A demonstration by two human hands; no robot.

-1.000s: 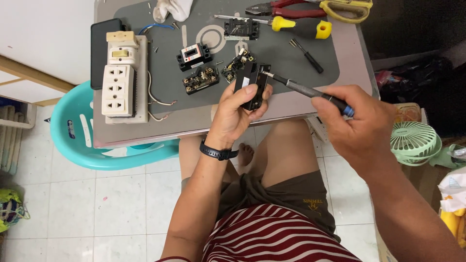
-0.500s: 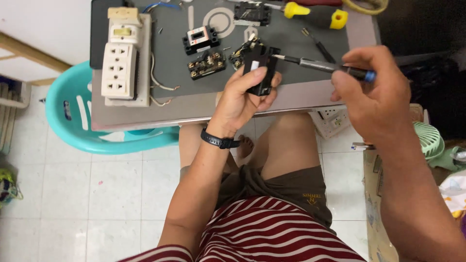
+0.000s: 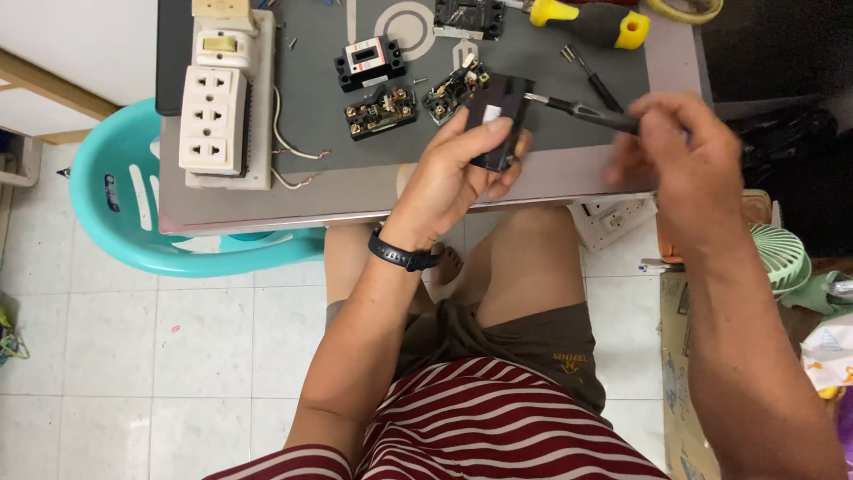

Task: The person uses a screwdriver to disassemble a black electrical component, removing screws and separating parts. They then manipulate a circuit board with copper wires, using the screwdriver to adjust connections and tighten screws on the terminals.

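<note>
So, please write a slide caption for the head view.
Left hand holds a black part; right hand drives a screwdriver into it.

Pale square floor tiles spread from 6 to 9 o'clock under a grey table, with a turquoise plastic chair at 9 and a small green fan at 3.

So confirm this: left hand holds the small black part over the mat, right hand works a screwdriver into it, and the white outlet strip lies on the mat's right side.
Wrong side. The head view shows the white outlet strip at the mat's left edge. The left hand does hold the black part, and the right hand the screwdriver.
</note>
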